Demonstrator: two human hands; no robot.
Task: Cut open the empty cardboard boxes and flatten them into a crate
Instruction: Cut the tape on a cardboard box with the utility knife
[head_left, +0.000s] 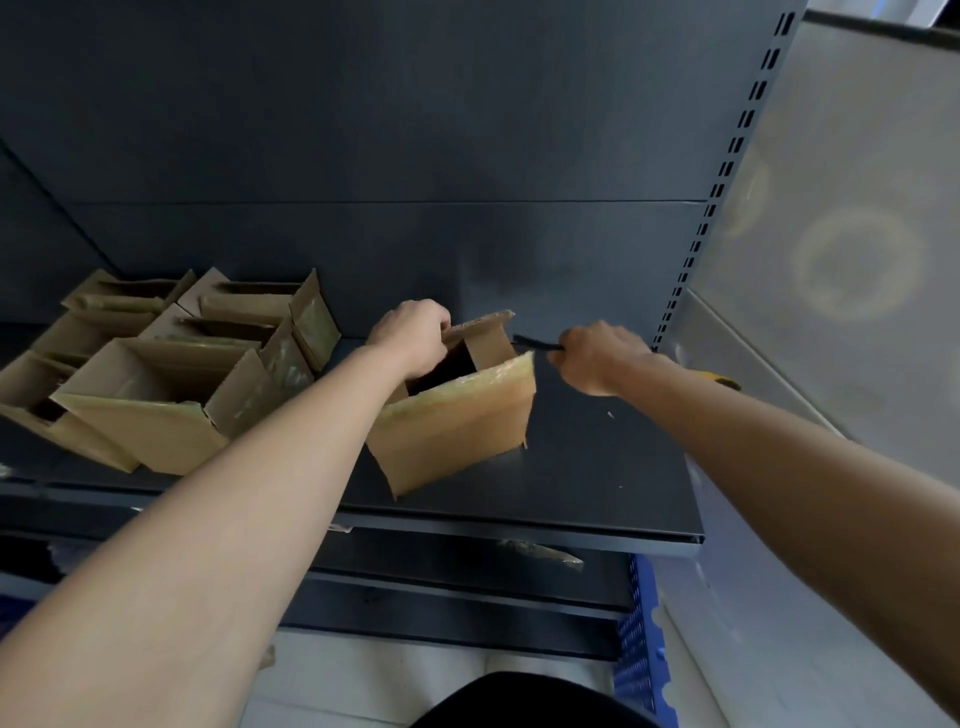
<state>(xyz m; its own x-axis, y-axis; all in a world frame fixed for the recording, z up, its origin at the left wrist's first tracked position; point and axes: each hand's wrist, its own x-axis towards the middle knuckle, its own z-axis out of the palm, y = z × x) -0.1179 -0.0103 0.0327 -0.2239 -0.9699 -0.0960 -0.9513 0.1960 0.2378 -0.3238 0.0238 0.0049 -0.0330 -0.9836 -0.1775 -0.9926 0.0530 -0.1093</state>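
Note:
An open brown cardboard box (457, 431) stands on the dark shelf (597, 467), its flaps up and taped edges showing. My left hand (413, 332) grips the box's far left wall at the top rim. My right hand (597, 358) is to the right of the box and holds a dark-bladed utility knife (537, 343); the blade points left at the box's far right flap. A yellow part of the knife (724, 382) sticks out behind my wrist.
Several more open cardboard boxes (156, 384) are clustered at the shelf's left. A blue plastic crate (636, 649) shows below the shelf at the right. A slotted upright (727, 171) and a grey wall panel bound the right side. Lower shelves lie beneath.

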